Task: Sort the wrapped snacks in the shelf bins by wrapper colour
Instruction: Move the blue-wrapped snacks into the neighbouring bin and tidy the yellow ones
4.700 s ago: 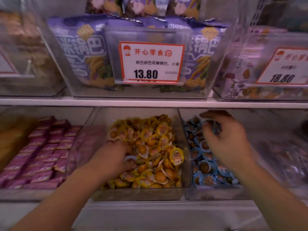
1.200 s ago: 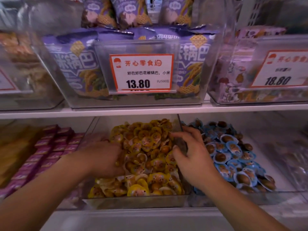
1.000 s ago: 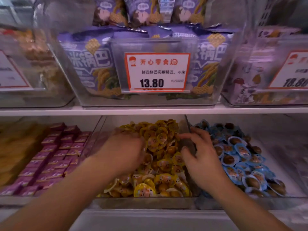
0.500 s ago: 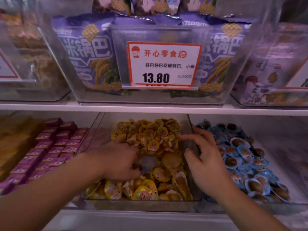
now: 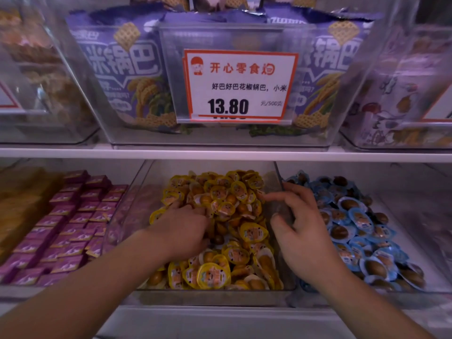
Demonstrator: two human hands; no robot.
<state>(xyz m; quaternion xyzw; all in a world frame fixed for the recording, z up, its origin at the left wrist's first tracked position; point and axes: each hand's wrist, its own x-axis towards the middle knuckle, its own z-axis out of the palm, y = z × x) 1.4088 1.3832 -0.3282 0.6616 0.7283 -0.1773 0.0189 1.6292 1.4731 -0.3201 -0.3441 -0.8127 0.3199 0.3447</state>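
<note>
Down on the lower shelf, the left hand (image 5: 181, 231) has pushed deeper into the yellow-wrapped snacks (image 5: 220, 211), closing the bare patch that showed in the middle bin (image 5: 210, 293) a moment ago. Its fingers are buried; whether that grip holds anything, I cannot tell. The right hand (image 5: 300, 231) hangs spread and empty over the divider beside the blue-wrapped snacks (image 5: 362, 228). No stray colour shows, so sorting looks nearly settled here. Above, the price tag (image 5: 238, 85) reads 13.80, headed 开心零食.
</note>
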